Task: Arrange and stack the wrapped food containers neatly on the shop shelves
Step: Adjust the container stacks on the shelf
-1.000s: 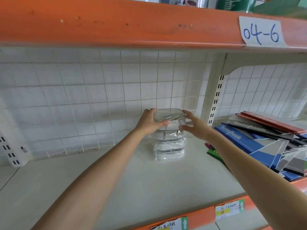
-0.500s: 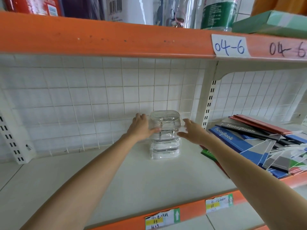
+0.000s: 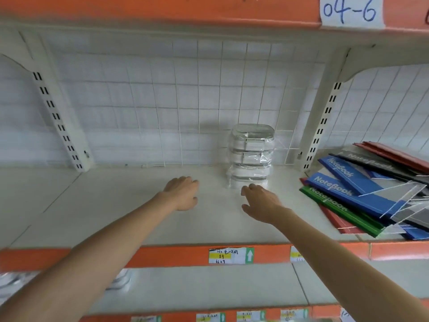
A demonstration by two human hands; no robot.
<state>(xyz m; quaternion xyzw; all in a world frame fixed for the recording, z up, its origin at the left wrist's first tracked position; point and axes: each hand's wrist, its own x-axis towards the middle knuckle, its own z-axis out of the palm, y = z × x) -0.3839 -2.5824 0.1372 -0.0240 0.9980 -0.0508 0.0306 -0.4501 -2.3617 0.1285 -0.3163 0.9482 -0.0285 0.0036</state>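
Observation:
A stack of clear wrapped food containers (image 3: 250, 154) stands upright on the white shelf (image 3: 116, 205), close to the wire-grid back wall. My left hand (image 3: 183, 194) hovers over the shelf to the left of the stack and nearer to me, fingers loosely curled, holding nothing. In front of the stack's base is my right hand (image 3: 260, 201), also loosely curled and holding nothing. Neither hand touches the containers.
A messy pile of blue, green, red and black notebooks (image 3: 362, 189) lies on the shelf to the right, past a white upright (image 3: 322, 122). An orange shelf edge with price tags (image 3: 229, 255) runs in front. More wrapped items (image 3: 14, 282) sit on the lower shelf at left.
Both hands let go of the top container and drew back toward me and down to the shelf. The camera view tilted downward, showing the lower shelf.

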